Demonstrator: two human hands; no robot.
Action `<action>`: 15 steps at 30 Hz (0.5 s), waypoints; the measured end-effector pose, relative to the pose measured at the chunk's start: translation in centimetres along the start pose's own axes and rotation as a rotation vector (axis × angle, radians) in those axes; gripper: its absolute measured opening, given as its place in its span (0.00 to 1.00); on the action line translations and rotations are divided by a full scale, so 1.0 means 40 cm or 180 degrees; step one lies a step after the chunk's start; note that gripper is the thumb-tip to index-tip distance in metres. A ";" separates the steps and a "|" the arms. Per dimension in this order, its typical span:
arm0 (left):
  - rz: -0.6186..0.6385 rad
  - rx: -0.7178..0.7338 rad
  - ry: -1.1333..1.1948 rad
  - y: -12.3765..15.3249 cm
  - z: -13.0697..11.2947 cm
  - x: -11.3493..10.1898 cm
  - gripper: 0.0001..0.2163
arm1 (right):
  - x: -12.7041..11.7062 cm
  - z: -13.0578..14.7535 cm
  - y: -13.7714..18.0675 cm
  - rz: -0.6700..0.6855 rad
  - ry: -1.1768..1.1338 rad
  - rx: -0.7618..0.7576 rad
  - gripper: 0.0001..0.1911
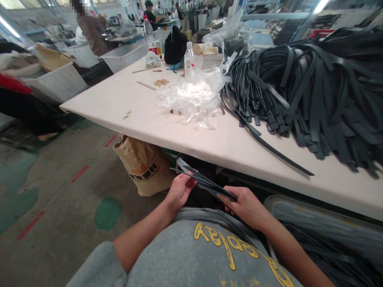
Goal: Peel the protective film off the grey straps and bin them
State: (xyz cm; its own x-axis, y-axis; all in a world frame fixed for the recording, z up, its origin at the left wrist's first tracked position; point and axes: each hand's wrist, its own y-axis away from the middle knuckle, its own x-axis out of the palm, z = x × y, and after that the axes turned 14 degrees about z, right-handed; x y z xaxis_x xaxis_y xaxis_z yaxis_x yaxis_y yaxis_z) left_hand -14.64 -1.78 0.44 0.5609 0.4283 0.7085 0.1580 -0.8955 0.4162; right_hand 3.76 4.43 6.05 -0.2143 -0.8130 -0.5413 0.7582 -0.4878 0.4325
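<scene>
A small bundle of dark straps (208, 182) spans the gap between my hands, just off the table's front edge. My right hand (243, 203) is closed round the bundle, thumb on top. Near the straps' other end, my left hand (181, 189) pinches one or more of them between thumb and fingers; how many, I cannot tell. The strap ends fan apart a little past my left fingers. A large heap of dark straps (314, 91) covers the right of the table, and one loose strap (281, 157) reaches from it toward the front edge.
On the pale table (119, 95) lie crumpled clear plastic bags (194, 95), small gold-coloured pieces (161, 82), a bottle (189, 59) and a black bag (176, 46). A tan sack (143, 163) stands below the edge. More straps (326, 251) lie in a container at lower right. People work farther back.
</scene>
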 end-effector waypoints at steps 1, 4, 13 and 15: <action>0.0024 -0.0078 0.0012 0.003 0.005 0.002 0.04 | 0.000 -0.001 0.002 -0.0053 0.0083 0.0018 0.18; 0.0271 -0.0490 -0.0070 0.016 0.028 0.017 0.06 | 0.005 0.003 -0.016 -0.0196 0.0173 0.0034 0.17; 0.0020 -0.0185 -0.0056 0.001 -0.017 -0.001 0.04 | 0.002 -0.016 0.037 0.0023 0.0163 0.0044 0.16; 0.0211 -0.0441 -0.0089 0.009 -0.002 0.005 0.06 | 0.006 -0.004 0.019 -0.0101 0.0230 0.0045 0.15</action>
State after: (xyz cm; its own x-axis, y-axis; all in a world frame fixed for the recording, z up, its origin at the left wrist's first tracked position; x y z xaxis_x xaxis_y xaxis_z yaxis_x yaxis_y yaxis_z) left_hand -14.52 -2.00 0.77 0.5891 0.3634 0.7218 0.0074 -0.8956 0.4449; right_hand 4.38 3.93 6.15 -0.1926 -0.7722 -0.6054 0.7429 -0.5179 0.4242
